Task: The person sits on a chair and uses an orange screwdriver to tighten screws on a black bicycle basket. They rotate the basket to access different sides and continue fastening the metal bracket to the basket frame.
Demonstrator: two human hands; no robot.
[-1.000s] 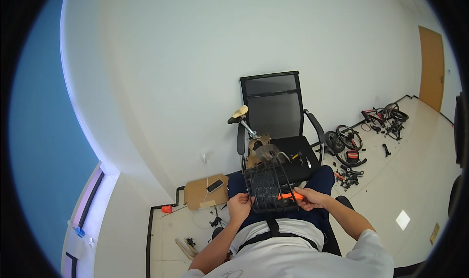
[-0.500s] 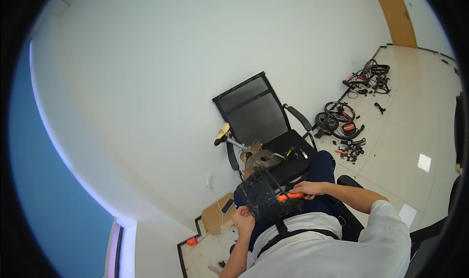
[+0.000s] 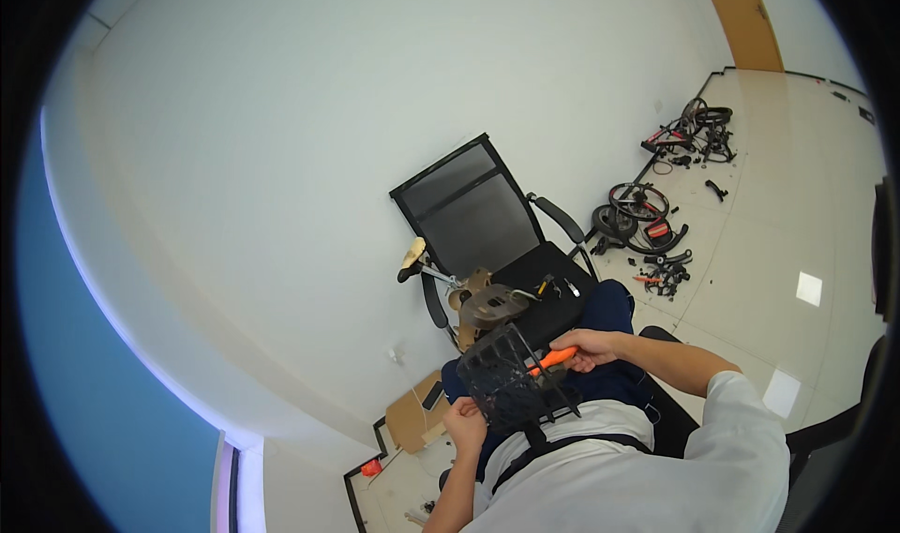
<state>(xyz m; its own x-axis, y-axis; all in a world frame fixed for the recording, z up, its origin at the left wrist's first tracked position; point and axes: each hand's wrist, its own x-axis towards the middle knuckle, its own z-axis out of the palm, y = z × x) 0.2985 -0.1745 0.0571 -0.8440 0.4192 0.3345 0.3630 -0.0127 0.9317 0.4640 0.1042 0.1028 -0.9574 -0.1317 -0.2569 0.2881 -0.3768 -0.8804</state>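
Observation:
A black plastic basket (image 3: 489,375) with open slatted sides rests tilted on my lap, its surface scuffed. My left hand (image 3: 464,424) is closed at the basket's lower left edge; its fingertips are partly hidden. In my right hand (image 3: 592,348) is a screwdriver (image 3: 555,358) with an orange handle, pointing left into the basket. The slats hide where its tip ends. Just beyond the basket, a brown, dusty plastic part (image 3: 494,308) lies on the chair seat beside a bicycle saddle (image 3: 412,255) on a metal post.
A black mesh office chair (image 3: 478,205) stands facing me against the white wall. Small tools (image 3: 546,286) lie on its seat. Bicycle wheels (image 3: 639,201) and loose parts (image 3: 667,275) spread along the floor at right. A cardboard sheet (image 3: 406,425) with a phone lies at lower left.
The view has shifted slightly, so the chair and floor parts sit further left. My right hand and the screwdriver have tilted up a little; my left hand keeps its place on the basket.

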